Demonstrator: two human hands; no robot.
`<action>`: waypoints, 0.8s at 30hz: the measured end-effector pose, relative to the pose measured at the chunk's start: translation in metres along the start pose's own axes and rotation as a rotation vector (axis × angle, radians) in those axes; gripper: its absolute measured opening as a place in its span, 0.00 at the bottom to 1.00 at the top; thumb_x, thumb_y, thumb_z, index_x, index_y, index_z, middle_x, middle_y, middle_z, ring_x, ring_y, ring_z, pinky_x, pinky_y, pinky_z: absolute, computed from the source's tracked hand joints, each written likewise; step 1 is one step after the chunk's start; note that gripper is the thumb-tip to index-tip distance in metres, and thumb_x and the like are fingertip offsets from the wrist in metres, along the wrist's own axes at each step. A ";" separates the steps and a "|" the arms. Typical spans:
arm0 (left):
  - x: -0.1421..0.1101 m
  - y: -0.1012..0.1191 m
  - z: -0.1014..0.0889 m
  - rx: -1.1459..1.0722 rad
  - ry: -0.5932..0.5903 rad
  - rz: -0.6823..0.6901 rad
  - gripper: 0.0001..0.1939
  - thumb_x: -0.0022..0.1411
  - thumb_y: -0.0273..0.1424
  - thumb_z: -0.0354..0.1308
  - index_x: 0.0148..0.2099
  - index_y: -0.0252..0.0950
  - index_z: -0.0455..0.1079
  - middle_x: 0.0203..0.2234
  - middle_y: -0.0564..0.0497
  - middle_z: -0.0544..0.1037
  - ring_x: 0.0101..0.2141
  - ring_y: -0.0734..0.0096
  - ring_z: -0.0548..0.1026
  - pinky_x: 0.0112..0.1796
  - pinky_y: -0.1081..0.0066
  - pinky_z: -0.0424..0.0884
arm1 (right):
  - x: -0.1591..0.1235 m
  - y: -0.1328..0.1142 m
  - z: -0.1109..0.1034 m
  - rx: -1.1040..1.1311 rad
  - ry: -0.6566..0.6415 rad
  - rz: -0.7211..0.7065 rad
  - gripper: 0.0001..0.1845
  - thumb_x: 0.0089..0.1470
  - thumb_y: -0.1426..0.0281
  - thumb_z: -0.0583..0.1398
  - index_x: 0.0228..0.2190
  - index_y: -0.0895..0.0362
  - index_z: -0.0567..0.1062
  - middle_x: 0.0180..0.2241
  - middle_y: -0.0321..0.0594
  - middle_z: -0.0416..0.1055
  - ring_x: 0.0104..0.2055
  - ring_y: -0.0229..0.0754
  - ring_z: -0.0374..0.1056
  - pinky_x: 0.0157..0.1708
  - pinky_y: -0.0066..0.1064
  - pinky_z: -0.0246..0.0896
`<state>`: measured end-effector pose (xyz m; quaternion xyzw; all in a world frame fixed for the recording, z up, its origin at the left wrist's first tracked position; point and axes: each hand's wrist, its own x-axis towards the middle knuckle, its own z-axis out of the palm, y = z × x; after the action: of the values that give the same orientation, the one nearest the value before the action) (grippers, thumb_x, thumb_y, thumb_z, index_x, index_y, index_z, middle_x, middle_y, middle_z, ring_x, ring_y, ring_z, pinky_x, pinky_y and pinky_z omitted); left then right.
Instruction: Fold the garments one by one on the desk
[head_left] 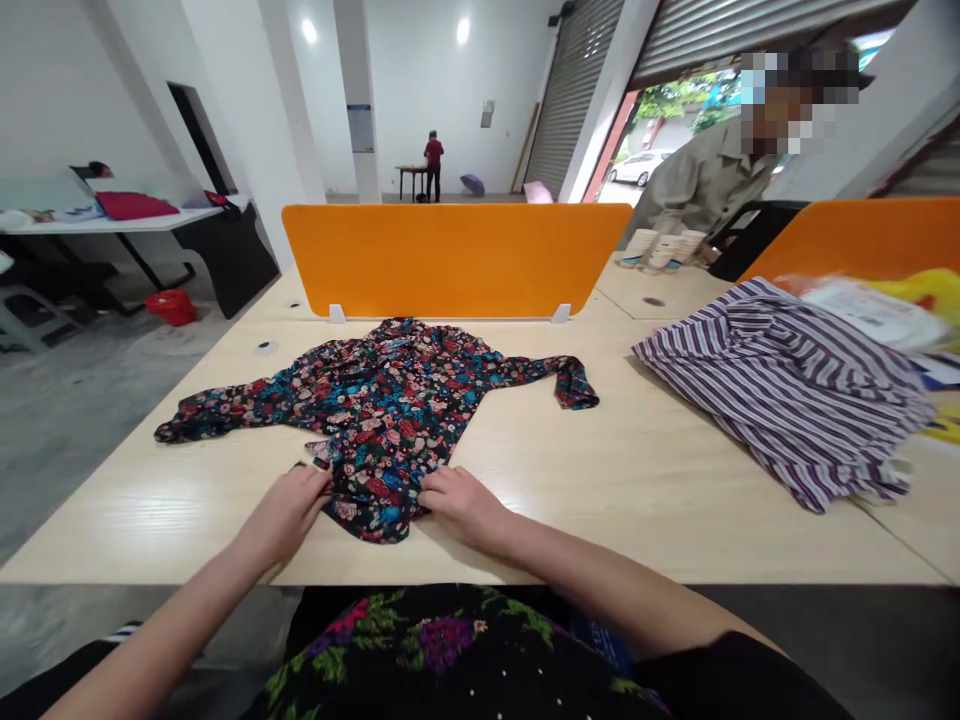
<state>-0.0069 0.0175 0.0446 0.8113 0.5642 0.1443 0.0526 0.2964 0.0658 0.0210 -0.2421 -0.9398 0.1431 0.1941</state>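
Observation:
A dark floral blouse (397, 400) lies spread on the pale wooden table, its collar toward the orange divider. One sleeve stretches out to the left; the other reaches right and bends at the cuff. My left hand (296, 500) is closed on the blouse's left side edge near the hem. On the opposite side edge, my right hand (465, 505) pinches the fabric with curled fingers. Between my hands the lower part of the blouse is wrinkled, and its rounded hem points toward me. The fingertips of both hands are partly hidden in the cloth.
An orange divider (457, 262) stands along the table's far edge. To the right lie a striped shirt (787, 390) and plastic packaging (874, 310). Paper cups (660, 250) stand near a person in a khaki shirt (697, 175). A red bucket (171, 307) sits on the floor at left.

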 end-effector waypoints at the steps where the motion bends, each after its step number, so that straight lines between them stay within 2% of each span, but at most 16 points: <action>1: -0.005 0.008 0.000 -0.029 0.017 -0.005 0.15 0.66 0.38 0.42 0.39 0.39 0.69 0.32 0.45 0.75 0.37 0.59 0.72 0.40 0.62 0.68 | -0.001 0.001 0.000 0.033 0.039 0.013 0.10 0.53 0.77 0.56 0.35 0.55 0.74 0.37 0.43 0.73 0.42 0.44 0.66 0.41 0.35 0.61; 3: -0.016 0.023 -0.006 -0.148 0.078 -0.024 0.16 0.67 0.37 0.41 0.36 0.41 0.68 0.31 0.46 0.74 0.36 0.62 0.72 0.39 0.63 0.68 | -0.009 0.010 -0.009 0.152 0.156 0.064 0.13 0.49 0.81 0.54 0.34 0.54 0.73 0.36 0.41 0.72 0.41 0.43 0.66 0.41 0.34 0.63; 6: -0.024 0.044 -0.016 -0.405 0.189 -0.158 0.13 0.67 0.40 0.43 0.39 0.42 0.66 0.37 0.48 0.76 0.42 0.64 0.73 0.43 0.66 0.69 | -0.026 0.017 -0.024 0.263 0.311 0.197 0.15 0.45 0.81 0.53 0.33 0.53 0.71 0.36 0.40 0.71 0.41 0.43 0.66 0.41 0.35 0.64; 9: -0.021 0.059 -0.011 -0.515 0.158 -0.316 0.15 0.67 0.44 0.42 0.39 0.42 0.65 0.37 0.50 0.76 0.41 0.65 0.74 0.43 0.67 0.70 | -0.033 0.006 -0.023 0.170 0.290 0.210 0.16 0.46 0.78 0.56 0.39 0.53 0.71 0.44 0.44 0.71 0.48 0.48 0.65 0.45 0.40 0.62; 11: -0.017 0.064 -0.001 -0.436 0.087 -0.345 0.16 0.65 0.47 0.44 0.38 0.42 0.63 0.35 0.51 0.76 0.37 0.64 0.75 0.40 0.66 0.70 | -0.030 -0.005 -0.014 0.022 0.216 0.184 0.20 0.48 0.76 0.60 0.46 0.54 0.71 0.52 0.48 0.68 0.53 0.52 0.62 0.48 0.44 0.59; 13: -0.013 0.063 0.011 -0.292 0.061 -0.303 0.16 0.63 0.48 0.48 0.41 0.41 0.63 0.36 0.49 0.76 0.39 0.61 0.75 0.40 0.64 0.70 | -0.024 -0.012 -0.007 -0.088 0.153 0.158 0.15 0.52 0.75 0.59 0.43 0.54 0.73 0.50 0.48 0.70 0.52 0.52 0.64 0.48 0.44 0.59; 15: -0.012 0.058 0.020 -0.133 0.070 -0.224 0.18 0.62 0.47 0.51 0.46 0.39 0.64 0.41 0.44 0.76 0.44 0.56 0.73 0.44 0.61 0.69 | -0.021 -0.012 -0.007 -0.063 0.201 0.140 0.10 0.56 0.75 0.55 0.37 0.53 0.75 0.43 0.45 0.74 0.46 0.48 0.67 0.45 0.42 0.60; 16: -0.012 0.054 0.024 -0.042 0.076 -0.196 0.19 0.62 0.46 0.52 0.48 0.37 0.65 0.43 0.42 0.75 0.46 0.54 0.72 0.45 0.59 0.68 | -0.022 -0.008 -0.011 -0.004 0.293 0.153 0.10 0.57 0.75 0.53 0.35 0.53 0.74 0.41 0.44 0.75 0.44 0.47 0.68 0.45 0.40 0.61; 18: -0.015 0.045 0.028 0.135 0.078 -0.170 0.18 0.64 0.42 0.50 0.50 0.36 0.66 0.45 0.39 0.75 0.48 0.52 0.71 0.47 0.58 0.67 | -0.030 0.004 -0.024 0.132 0.596 0.271 0.11 0.59 0.72 0.52 0.37 0.52 0.73 0.39 0.43 0.75 0.43 0.46 0.69 0.44 0.39 0.63; 20: -0.019 0.037 0.030 0.256 0.090 -0.171 0.15 0.65 0.37 0.48 0.50 0.36 0.67 0.48 0.39 0.74 0.50 0.52 0.70 0.47 0.58 0.67 | -0.047 0.020 -0.039 0.216 0.902 0.511 0.10 0.59 0.67 0.51 0.37 0.52 0.72 0.36 0.43 0.74 0.39 0.46 0.70 0.41 0.38 0.65; 21: -0.021 0.034 0.031 0.282 0.099 -0.171 0.15 0.66 0.35 0.47 0.49 0.36 0.67 0.49 0.39 0.74 0.50 0.52 0.69 0.48 0.58 0.67 | -0.056 0.028 -0.044 0.227 0.975 0.649 0.09 0.57 0.66 0.52 0.34 0.53 0.71 0.33 0.42 0.74 0.36 0.46 0.69 0.38 0.38 0.65; 22: -0.023 0.031 0.032 0.287 0.108 -0.168 0.14 0.66 0.34 0.46 0.49 0.36 0.68 0.49 0.40 0.74 0.50 0.53 0.69 0.48 0.59 0.66 | -0.066 0.035 -0.047 0.228 0.972 0.770 0.08 0.55 0.64 0.53 0.32 0.53 0.71 0.30 0.41 0.73 0.33 0.47 0.69 0.36 0.38 0.65; 24: -0.024 0.030 0.034 0.262 0.137 -0.154 0.15 0.67 0.35 0.44 0.48 0.35 0.68 0.45 0.40 0.75 0.47 0.54 0.71 0.47 0.59 0.67 | -0.083 0.046 -0.045 0.236 0.820 0.911 0.08 0.50 0.64 0.56 0.29 0.54 0.70 0.26 0.39 0.72 0.30 0.46 0.67 0.34 0.38 0.64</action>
<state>0.0225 -0.0133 0.0159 0.7537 0.6410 0.1201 -0.0814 0.4018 0.0698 0.0198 -0.6308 -0.5692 0.2096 0.4840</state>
